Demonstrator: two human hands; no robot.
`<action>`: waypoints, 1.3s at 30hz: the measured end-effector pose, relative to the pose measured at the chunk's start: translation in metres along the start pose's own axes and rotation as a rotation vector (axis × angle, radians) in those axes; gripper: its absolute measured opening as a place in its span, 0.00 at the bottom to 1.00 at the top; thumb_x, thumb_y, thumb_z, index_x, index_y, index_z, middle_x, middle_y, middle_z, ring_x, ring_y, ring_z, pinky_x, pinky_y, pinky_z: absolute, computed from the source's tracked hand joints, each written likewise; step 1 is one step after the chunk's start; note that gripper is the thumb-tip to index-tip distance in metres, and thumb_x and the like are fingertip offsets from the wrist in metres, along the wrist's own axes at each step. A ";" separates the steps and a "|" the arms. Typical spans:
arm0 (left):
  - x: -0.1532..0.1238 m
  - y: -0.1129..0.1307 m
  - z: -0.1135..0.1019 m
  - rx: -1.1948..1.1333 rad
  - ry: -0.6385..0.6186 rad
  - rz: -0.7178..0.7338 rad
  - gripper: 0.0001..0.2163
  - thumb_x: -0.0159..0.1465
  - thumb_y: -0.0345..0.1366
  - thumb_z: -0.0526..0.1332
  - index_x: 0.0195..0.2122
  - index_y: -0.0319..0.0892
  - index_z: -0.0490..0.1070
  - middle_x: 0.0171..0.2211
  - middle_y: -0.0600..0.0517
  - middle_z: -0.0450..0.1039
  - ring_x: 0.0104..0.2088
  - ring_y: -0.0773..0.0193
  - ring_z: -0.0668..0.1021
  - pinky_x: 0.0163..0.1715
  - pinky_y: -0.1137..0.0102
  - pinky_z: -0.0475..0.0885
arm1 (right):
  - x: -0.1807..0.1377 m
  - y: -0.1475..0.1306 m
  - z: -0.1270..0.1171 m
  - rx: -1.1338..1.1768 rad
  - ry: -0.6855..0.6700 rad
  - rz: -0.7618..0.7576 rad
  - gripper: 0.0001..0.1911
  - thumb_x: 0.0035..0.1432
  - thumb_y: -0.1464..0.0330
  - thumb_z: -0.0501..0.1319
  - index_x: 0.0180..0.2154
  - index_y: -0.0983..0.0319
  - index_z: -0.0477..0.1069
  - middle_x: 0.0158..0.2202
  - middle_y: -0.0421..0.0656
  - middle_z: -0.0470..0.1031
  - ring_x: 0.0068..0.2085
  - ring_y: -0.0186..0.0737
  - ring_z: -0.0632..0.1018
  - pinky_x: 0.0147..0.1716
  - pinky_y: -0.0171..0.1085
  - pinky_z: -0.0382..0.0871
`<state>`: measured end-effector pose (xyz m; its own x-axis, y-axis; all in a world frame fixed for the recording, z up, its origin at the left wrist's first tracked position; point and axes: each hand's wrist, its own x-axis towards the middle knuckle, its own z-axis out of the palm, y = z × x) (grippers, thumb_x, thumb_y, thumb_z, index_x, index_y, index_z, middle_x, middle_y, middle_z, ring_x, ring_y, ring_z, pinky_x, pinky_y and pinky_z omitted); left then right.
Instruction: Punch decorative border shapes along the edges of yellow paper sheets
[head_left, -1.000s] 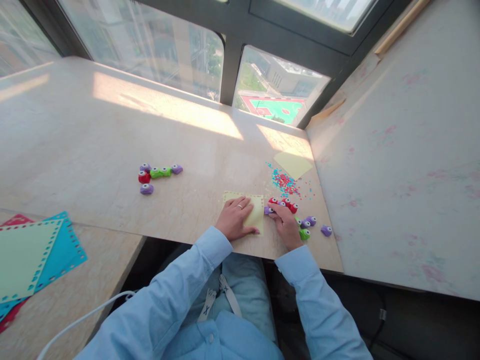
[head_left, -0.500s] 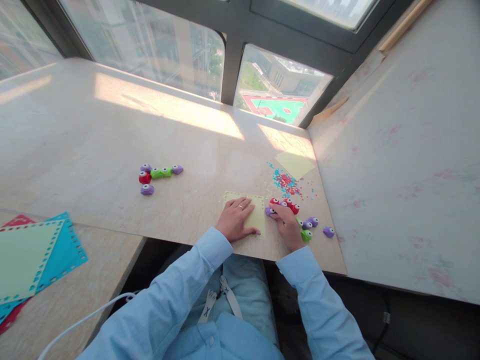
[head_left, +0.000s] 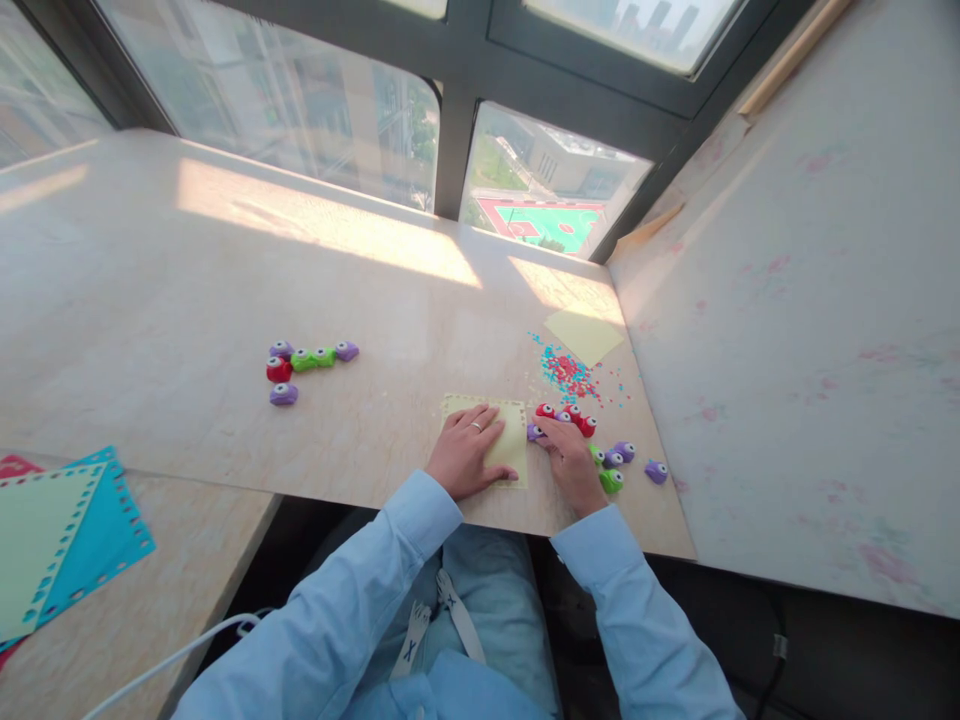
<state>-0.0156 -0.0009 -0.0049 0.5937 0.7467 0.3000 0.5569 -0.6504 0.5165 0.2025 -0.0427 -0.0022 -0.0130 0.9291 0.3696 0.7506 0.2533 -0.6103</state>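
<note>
My left hand (head_left: 469,450) lies flat with its fingers spread on a pale yellow sheet of paper (head_left: 512,440), pressing it to the table. Small punched holes run along the sheet's top edge and part of its right side. At the right edge of that sheet, my right hand (head_left: 566,460) is closed on a small purple craft punch (head_left: 534,432), mostly covered by the fingers. Just beyond the right hand stand several red punches (head_left: 587,426). Green punches (head_left: 611,481) and purple punches (head_left: 624,452) sit to its right, one purple punch (head_left: 656,471) apart from them.
Red and blue paper bits (head_left: 566,373) are scattered near another yellow sheet (head_left: 589,335). Several punches (head_left: 303,360) stand at left. Punched green and blue sheets (head_left: 112,540) overlap at the lower left. A window (head_left: 555,180) and a patterned wall panel (head_left: 795,330) bound the table.
The camera view has shifted slightly. Both hands stay in nearly the same place, the left on the sheet and the right on the purple craft punch at its edge.
</note>
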 end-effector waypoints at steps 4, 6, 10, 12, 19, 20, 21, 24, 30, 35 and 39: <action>0.000 0.000 0.000 0.003 0.000 0.007 0.34 0.53 0.59 0.67 0.55 0.42 0.71 0.59 0.37 0.69 0.62 0.43 0.68 0.58 0.51 0.62 | -0.001 0.001 0.000 0.037 0.016 0.000 0.20 0.62 0.72 0.52 0.50 0.56 0.77 0.48 0.46 0.79 0.49 0.47 0.77 0.48 0.49 0.75; 0.000 0.000 -0.001 0.002 -0.001 0.007 0.34 0.53 0.59 0.67 0.54 0.42 0.71 0.59 0.37 0.69 0.62 0.43 0.68 0.58 0.51 0.62 | -0.001 0.001 0.000 0.062 0.022 0.003 0.20 0.63 0.71 0.53 0.51 0.55 0.77 0.48 0.46 0.80 0.49 0.47 0.77 0.46 0.48 0.76; 0.000 0.001 -0.002 0.006 -0.012 0.002 0.34 0.53 0.60 0.67 0.54 0.42 0.71 0.59 0.37 0.69 0.62 0.43 0.68 0.57 0.50 0.62 | -0.001 0.002 0.000 0.077 0.010 0.004 0.19 0.63 0.71 0.54 0.51 0.55 0.77 0.48 0.46 0.80 0.49 0.47 0.77 0.47 0.48 0.76; 0.000 0.001 -0.002 0.013 -0.023 -0.001 0.34 0.54 0.60 0.66 0.54 0.42 0.70 0.59 0.37 0.68 0.62 0.43 0.67 0.58 0.51 0.61 | -0.001 0.003 0.000 0.078 0.012 -0.001 0.18 0.63 0.71 0.54 0.50 0.56 0.77 0.47 0.46 0.80 0.49 0.46 0.77 0.48 0.48 0.75; -0.001 0.001 -0.002 0.033 -0.038 0.004 0.35 0.55 0.61 0.64 0.55 0.40 0.70 0.60 0.38 0.68 0.63 0.45 0.66 0.59 0.52 0.60 | -0.003 0.007 0.000 0.074 0.033 -0.054 0.19 0.62 0.74 0.55 0.51 0.56 0.76 0.47 0.46 0.80 0.50 0.46 0.77 0.50 0.48 0.74; -0.001 0.001 -0.002 0.034 -0.036 0.005 0.35 0.54 0.61 0.64 0.55 0.40 0.70 0.60 0.38 0.68 0.63 0.45 0.66 0.59 0.52 0.60 | -0.003 0.007 -0.001 0.069 0.036 -0.062 0.20 0.62 0.75 0.54 0.51 0.56 0.76 0.47 0.46 0.80 0.49 0.46 0.77 0.50 0.48 0.74; -0.001 0.001 -0.002 0.035 -0.035 0.005 0.35 0.54 0.61 0.64 0.55 0.40 0.70 0.60 0.38 0.67 0.63 0.45 0.66 0.59 0.52 0.60 | -0.003 0.007 -0.001 0.067 0.037 -0.069 0.20 0.62 0.75 0.54 0.51 0.56 0.76 0.47 0.46 0.80 0.49 0.46 0.78 0.50 0.48 0.74; 0.000 0.000 -0.002 0.036 -0.033 0.006 0.35 0.54 0.62 0.64 0.55 0.40 0.70 0.60 0.38 0.68 0.63 0.45 0.66 0.59 0.52 0.60 | -0.003 0.007 -0.001 0.064 0.035 -0.086 0.20 0.63 0.75 0.54 0.52 0.56 0.76 0.47 0.46 0.80 0.49 0.45 0.78 0.49 0.47 0.74; 0.000 0.000 -0.002 0.049 -0.031 0.008 0.36 0.54 0.62 0.64 0.55 0.39 0.70 0.60 0.38 0.68 0.63 0.46 0.66 0.59 0.53 0.60 | -0.003 0.006 -0.002 0.062 0.026 -0.087 0.19 0.63 0.74 0.54 0.52 0.57 0.75 0.47 0.46 0.80 0.48 0.44 0.78 0.47 0.46 0.75; -0.001 0.001 -0.002 0.053 -0.031 0.016 0.36 0.55 0.62 0.63 0.56 0.39 0.70 0.60 0.38 0.67 0.63 0.45 0.66 0.59 0.53 0.60 | -0.002 0.002 -0.003 0.050 0.002 -0.052 0.16 0.64 0.68 0.58 0.52 0.57 0.75 0.47 0.47 0.80 0.48 0.45 0.78 0.49 0.47 0.73; -0.001 0.001 -0.002 0.058 -0.038 0.015 0.36 0.56 0.62 0.62 0.56 0.39 0.69 0.61 0.37 0.67 0.63 0.45 0.65 0.59 0.52 0.60 | -0.001 -0.002 -0.005 0.051 -0.004 0.024 0.16 0.64 0.63 0.60 0.52 0.58 0.75 0.46 0.48 0.80 0.47 0.46 0.78 0.49 0.47 0.73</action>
<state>-0.0165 -0.0024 -0.0030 0.6233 0.7318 0.2756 0.5801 -0.6691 0.4645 0.2045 -0.0458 0.0015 0.0017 0.9362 0.3515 0.7161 0.2441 -0.6539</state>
